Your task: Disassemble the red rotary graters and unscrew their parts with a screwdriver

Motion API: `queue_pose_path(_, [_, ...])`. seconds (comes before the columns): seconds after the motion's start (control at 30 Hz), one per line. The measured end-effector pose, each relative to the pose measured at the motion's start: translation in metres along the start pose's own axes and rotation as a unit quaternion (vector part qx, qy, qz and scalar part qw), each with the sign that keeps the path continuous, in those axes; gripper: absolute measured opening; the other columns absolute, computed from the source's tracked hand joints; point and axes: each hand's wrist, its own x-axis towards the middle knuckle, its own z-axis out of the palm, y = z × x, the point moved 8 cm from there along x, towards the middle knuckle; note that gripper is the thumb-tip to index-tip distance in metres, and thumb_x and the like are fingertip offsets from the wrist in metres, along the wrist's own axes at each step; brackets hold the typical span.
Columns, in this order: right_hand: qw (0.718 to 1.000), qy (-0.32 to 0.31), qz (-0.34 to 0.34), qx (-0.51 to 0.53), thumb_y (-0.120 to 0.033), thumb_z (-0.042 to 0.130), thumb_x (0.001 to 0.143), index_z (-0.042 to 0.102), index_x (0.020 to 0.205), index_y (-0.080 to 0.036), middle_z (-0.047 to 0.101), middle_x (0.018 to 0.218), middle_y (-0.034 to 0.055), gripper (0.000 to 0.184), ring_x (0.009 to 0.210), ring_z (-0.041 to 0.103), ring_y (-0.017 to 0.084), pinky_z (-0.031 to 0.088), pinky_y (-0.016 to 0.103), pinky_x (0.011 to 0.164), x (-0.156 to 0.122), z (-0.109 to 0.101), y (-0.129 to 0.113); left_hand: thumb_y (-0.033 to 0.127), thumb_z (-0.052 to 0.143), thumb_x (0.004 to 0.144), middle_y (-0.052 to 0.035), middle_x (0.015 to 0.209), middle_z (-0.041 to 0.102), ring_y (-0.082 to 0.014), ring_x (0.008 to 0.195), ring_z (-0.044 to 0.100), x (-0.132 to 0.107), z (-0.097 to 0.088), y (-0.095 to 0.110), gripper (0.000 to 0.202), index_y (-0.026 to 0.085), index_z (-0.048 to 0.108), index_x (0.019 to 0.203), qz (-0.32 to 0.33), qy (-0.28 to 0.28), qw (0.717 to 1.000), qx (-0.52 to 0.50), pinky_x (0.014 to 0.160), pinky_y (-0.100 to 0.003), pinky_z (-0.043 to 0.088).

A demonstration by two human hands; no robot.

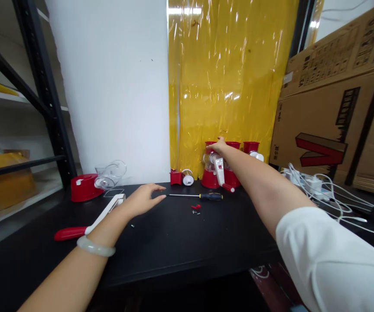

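My left hand (146, 199) hovers over the black table, thumb and fingers apart, holding nothing. Close to its fingertips lies a screwdriver (210, 196) with a dark blue and yellow handle. Under my left forearm is a loose white crank with a red grip (71, 233). My right hand (217, 146) reaches to the red rim of a hand-crank drum grater (210, 178), fingers spread; whether it touches the rim I cannot tell. That grater's white crank arm (219, 170) hangs down in front. A small red part (196, 206) and several screws (196, 212) lie before the screwdriver.
At the left sit a red base (84, 188) and a clear plastic hopper (110, 175). A red piece (175, 177) and a white round part (188, 178) stand at the back. More graters (251, 147), white cables (339, 203) and large cartons (323, 112) are right.
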Motion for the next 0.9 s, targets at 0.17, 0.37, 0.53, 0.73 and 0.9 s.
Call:
queue_pose_path(0.17, [1.000, 0.024, 0.005, 0.009, -0.019, 0.084, 0.058, 0.031, 0.149, -0.013, 0.059, 0.125, 0.0185, 0.106, 0.100, 0.064, 0.023, 0.053, 0.032, 0.082, 0.016, 0.001, 0.006, 0.054, 0.054, 0.086, -0.0117, 0.124, 0.069, -0.0278, 0.113, 0.064, 0.003, -0.003, -0.005, 0.051, 0.017, 0.069, 0.118, 0.000, 0.005, 1.000, -0.009, 0.098, -0.039, 0.050])
queue_pose_path(0.37, [0.999, 0.015, -0.025, 0.013, -0.022, 0.083, 0.060, 0.034, 0.147, -0.013, 0.062, 0.125, 0.0190, 0.100, 0.103, 0.065, 0.025, 0.054, 0.033, 0.085, 0.020, 0.004, 0.006, 0.047, 0.051, 0.087, -0.0108, 0.123, 0.069, -0.0271, 0.109, 0.065, 0.004, -0.008, -0.005, 0.046, 0.019, 0.069, 0.120, 0.008, 0.015, 1.000, 0.010, 0.094, -0.038, 0.051])
queue_pose_path(0.53, [0.998, 0.022, -0.048, 0.018, -0.031, 0.084, 0.061, 0.043, 0.140, -0.012, 0.060, 0.128, 0.0189, 0.091, 0.105, 0.064, 0.024, 0.054, 0.032, 0.086, 0.025, 0.001, 0.016, 0.046, 0.051, 0.086, -0.0099, 0.121, 0.069, -0.0255, 0.105, 0.066, 0.003, -0.012, -0.005, 0.046, 0.020, 0.070, 0.118, -0.002, 0.027, 1.000, -0.003, 0.091, -0.036, 0.052])
queue_pose_path(0.73, [0.997, -0.022, -0.038, 0.068, -0.033, 0.081, 0.067, 0.062, 0.106, -0.012, 0.070, 0.090, 0.0106, 0.049, 0.076, 0.067, 0.020, 0.056, 0.031, 0.068, 0.024, -0.003, 0.026, 0.048, 0.051, 0.085, -0.0104, 0.118, 0.071, -0.0257, 0.103, 0.066, 0.005, -0.012, -0.004, 0.047, 0.019, 0.070, 0.117, -0.011, 0.028, 1.000, -0.001, 0.089, -0.036, 0.052])
queue_pose_path(0.9, [0.993, -0.022, -0.055, 0.099, -0.031, 0.082, 0.067, 0.056, 0.115, -0.015, 0.070, 0.098, 0.0107, 0.057, 0.085, 0.067, 0.021, 0.057, 0.031, 0.073, 0.016, -0.010, 0.024, 0.050, 0.053, 0.084, -0.0099, 0.118, 0.071, -0.0268, 0.104, 0.066, 0.004, -0.015, -0.006, 0.047, 0.020, 0.071, 0.115, -0.022, 0.040, 0.999, -0.008, 0.092, -0.038, 0.052])
